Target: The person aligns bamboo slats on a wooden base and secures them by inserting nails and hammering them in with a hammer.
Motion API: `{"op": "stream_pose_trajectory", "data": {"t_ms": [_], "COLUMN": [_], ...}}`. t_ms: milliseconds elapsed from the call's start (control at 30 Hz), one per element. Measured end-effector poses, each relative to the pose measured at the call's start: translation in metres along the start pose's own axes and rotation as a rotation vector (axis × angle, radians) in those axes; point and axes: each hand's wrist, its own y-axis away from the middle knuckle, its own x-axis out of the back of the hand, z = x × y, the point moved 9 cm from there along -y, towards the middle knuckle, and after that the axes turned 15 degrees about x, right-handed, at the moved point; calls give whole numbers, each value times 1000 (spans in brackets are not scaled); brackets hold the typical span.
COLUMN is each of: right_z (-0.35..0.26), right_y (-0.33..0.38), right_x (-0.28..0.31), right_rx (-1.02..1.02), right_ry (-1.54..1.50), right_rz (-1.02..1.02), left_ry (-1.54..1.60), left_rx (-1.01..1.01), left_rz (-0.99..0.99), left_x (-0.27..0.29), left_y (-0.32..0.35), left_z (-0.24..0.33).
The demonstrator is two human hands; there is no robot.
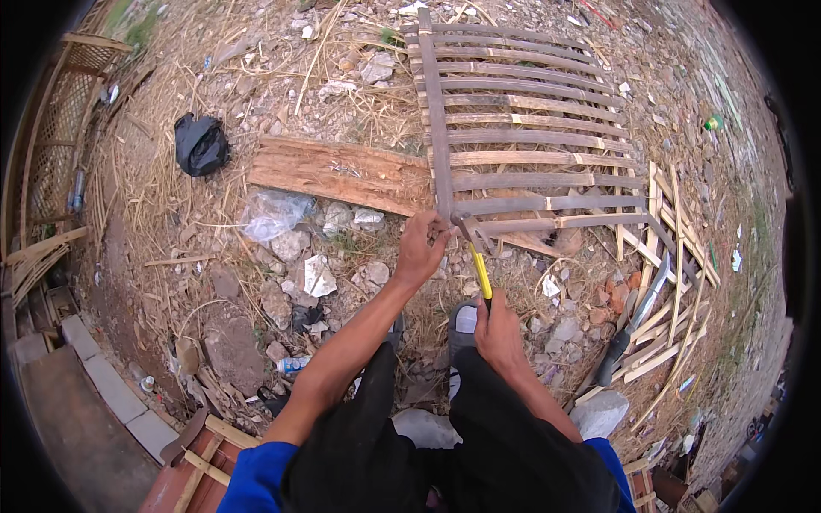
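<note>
My right hand (pixel 500 332) is wrapped round the black grip of a claw hammer (pixel 481 269) with a yellow handle. The metal head of the hammer is at the near left corner of a slatted wooden frame (pixel 439 128), close to my left fingertips. My left hand (pixel 422 250) is closed in a pinch at that corner; what lies between its fingers is too small to make out. Several thin slats run rightward from the frame's dark upright strip. Under the near left corner lies a rough wooden plank (pixel 342 171), with a small heap of nails (pixel 345 169) on it.
A machete (pixel 634 325) with a black handle rests on a pile of cut slats (pixel 676 316) at the right. A black plastic bag (pixel 201 144), a clear plastic bag (pixel 275 214), stones and a crushed can (pixel 292 365) lie at the left. My feet stand on rubble.
</note>
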Motion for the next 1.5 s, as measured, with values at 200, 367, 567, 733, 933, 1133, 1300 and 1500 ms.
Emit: {"op": "stream_pose_trajectory", "data": {"t_ms": [200, 367, 567, 733, 933, 1133, 1300, 1500], "right_z": [-28, 8, 7, 51, 77, 92, 81, 80], "right_y": [-3, 3, -11, -12, 18, 31, 32, 43], "right_x": [27, -12, 18, 13, -9, -16, -19, -22], "right_rx": [71, 21, 33, -117, -224, -269, -315, -270], "right_ry": [-130, -23, -165, -258, -312, -344, -382, -392], "right_rz": [176, -26, 278, 309, 290, 302, 265, 240], "left_ry": [53, 87, 25, -8, 142, -565, -796, -644], "left_rx": [42, -27, 64, 1, 78, -290, -244, -226], "left_rz": [17, 17, 0, -21, 6, -143, -278, -202], "left_x": [6, 7, 6, 10, 32, 24, 8, 11], "left_y": [-1, 2, -1, 6, 3, -60, -82, -82], "left_z": [-5, 9, 3, 19, 4, 63, 43, 34]}}
